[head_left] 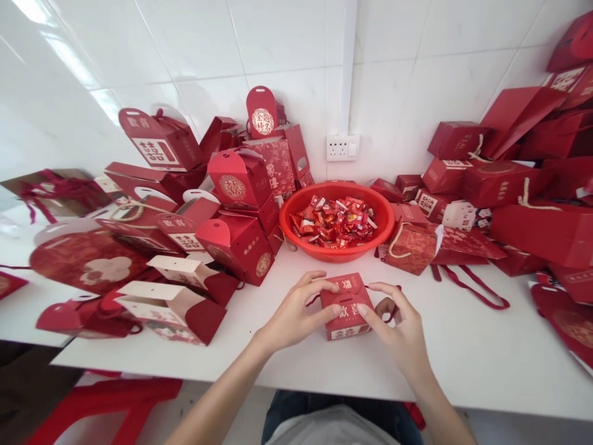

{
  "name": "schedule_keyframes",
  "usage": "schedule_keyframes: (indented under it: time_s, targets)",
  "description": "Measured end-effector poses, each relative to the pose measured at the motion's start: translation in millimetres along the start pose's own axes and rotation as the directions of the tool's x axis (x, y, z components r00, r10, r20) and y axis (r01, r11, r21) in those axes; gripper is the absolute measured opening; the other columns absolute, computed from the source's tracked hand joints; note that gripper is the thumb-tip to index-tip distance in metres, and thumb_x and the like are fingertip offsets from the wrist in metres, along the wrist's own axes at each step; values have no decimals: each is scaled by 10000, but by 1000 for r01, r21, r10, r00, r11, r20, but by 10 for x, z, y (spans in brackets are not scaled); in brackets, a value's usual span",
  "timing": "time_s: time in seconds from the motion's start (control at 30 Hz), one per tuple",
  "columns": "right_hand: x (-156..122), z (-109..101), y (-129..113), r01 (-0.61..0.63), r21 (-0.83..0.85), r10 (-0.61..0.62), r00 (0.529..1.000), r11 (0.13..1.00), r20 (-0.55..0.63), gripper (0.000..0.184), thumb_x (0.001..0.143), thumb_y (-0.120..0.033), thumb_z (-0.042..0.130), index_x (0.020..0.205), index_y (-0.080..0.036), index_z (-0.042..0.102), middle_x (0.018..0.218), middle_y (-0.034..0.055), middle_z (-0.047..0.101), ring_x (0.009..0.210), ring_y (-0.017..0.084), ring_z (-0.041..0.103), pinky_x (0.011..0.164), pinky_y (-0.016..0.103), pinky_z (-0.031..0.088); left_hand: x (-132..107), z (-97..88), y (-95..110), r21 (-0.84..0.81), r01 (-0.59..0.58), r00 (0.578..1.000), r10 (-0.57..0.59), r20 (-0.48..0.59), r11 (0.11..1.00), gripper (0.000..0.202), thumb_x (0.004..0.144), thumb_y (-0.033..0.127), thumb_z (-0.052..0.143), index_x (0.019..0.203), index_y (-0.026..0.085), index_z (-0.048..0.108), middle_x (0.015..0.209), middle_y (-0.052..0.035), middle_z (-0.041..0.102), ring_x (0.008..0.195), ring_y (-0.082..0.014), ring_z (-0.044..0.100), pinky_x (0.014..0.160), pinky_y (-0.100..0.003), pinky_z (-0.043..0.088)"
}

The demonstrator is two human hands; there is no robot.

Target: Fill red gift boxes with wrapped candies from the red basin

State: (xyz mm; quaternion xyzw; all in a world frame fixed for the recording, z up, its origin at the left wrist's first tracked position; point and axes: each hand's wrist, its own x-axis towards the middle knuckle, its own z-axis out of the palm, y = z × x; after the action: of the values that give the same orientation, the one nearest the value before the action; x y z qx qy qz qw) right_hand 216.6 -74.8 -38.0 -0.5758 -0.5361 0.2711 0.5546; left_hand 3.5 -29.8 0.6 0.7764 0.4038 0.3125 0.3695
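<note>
A small red gift box (pixel 348 315) with pale lettering on its top flaps rests on the white table in front of me. My left hand (pixel 299 306) grips it from the left, fingers on the top rear and thumb on the front flap. From the right, my right hand (pixel 398 321) holds it, with the thumb on the flap and the other fingers curled by its side. Dark red ribbon shows at both sides of the box, close to my fingers. Just behind it stands a red plastic basin (pixel 296 243) filled with red-wrapped sweets (pixel 336 221).
Gift boxes (pixel 245 247) crowd the table's left side, some stacked. More boxes and bags pile up on the right, including a bag with a rope handle (pixel 412 250). A loose ribbon (pixel 482 290) lies near them. A wall socket (pixel 343 148) is behind the basin.
</note>
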Motion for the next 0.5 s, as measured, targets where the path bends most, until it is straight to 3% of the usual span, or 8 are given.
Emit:
schedule_keyframes:
  time_s: [0.1, 0.23, 0.37, 0.5]
  targets:
    - [82, -138, -31, -57, 27, 54, 994, 998, 95, 325, 784, -441, 751, 1009, -211, 709, 599, -34, 579, 553, 170, 555, 593, 316, 480, -23, -16, 68, 50, 82, 995, -84, 60, 995, 337, 933, 417, 643, 1228, 259, 682, 1292, -94, 613, 1089, -233, 648, 1008, -392, 524]
    - [227, -422, -100, -19, 45, 16, 998, 999, 62, 211, 782, -404, 753, 882, -221, 724, 834, 38, 712, 624, 159, 595, 651, 315, 518, -24, -66, 114, 86, 129, 987, -137, 85, 988, 383, 911, 406, 654, 1273, 283, 681, 1233, -76, 610, 891, -179, 651, 868, -333, 565]
    - [329, -661, -237, 18, 108, -22, 999, 994, 30, 200, 786, -392, 791, 907, -239, 747, 868, 40, 736, 778, 188, 658, 734, 300, 543, 42, -99, 160, 104, 151, 988, -154, 22, 983, 358, 806, 369, 775, 1146, 259, 767, 1131, -65, 613, 833, -168, 630, 826, -319, 561]
    - [339, -702, -507, 47, 169, -79, 979, 984, 186, 197, 852, -413, 758, 970, -255, 757, 938, 39, 754, 821, 179, 689, 775, 286, 572, 123, -106, 323, 216, 104, 994, -111, 21, 971, 253, 773, 268, 810, 1026, 269, 819, 1086, -52, 639, 878, -191, 644, 864, -337, 541]
